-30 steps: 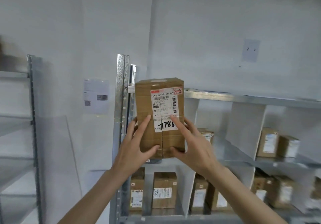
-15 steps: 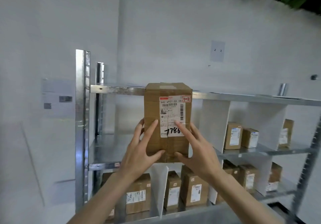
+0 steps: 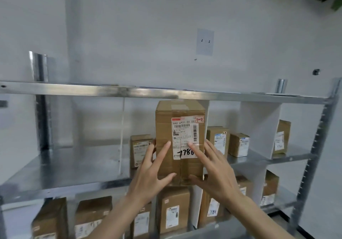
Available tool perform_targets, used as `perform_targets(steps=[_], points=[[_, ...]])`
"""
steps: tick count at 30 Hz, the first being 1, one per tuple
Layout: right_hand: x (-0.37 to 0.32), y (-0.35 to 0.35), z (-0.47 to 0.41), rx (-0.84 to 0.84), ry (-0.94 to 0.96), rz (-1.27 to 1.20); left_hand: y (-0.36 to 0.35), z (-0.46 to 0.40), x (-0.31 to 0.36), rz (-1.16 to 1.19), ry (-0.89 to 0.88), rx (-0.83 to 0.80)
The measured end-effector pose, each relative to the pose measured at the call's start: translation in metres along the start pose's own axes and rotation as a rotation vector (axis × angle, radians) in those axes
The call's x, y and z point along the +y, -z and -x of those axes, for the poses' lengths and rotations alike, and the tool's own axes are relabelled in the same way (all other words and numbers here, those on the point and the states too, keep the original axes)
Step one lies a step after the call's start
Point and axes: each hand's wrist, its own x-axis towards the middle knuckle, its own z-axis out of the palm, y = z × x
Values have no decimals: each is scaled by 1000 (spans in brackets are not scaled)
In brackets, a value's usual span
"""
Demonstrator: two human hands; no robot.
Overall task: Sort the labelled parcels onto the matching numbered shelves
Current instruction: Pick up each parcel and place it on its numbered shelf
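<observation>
Left hand (image 3: 150, 177) and right hand (image 3: 212, 172), fingers spread, hold a tall brown cardboard parcel (image 3: 180, 140) upright between them; its white label reads 1-2 and 7786; it sits before the middle grey metal shelf (image 3: 70, 172), among smaller brown boxes (image 3: 238, 144).

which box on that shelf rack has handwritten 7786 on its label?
The tall parcel held upright between the left hand and right hand. Black marker "7786" at the label's bottom, red "1-2" tag at its top corner; the shelved boxes are smaller.
</observation>
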Motion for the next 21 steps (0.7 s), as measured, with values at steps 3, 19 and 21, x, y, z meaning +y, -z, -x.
perform_targets(steps=[3, 19, 21], points=[[49, -17, 2, -21, 7, 20, -44, -13, 9, -79, -8, 1], [152, -119, -12, -11, 55, 11, -157, -39, -33, -479, -49, 0], [156, -131, -15, 4, 61, 7, -163, -42, -42, -501, -37, -15]])
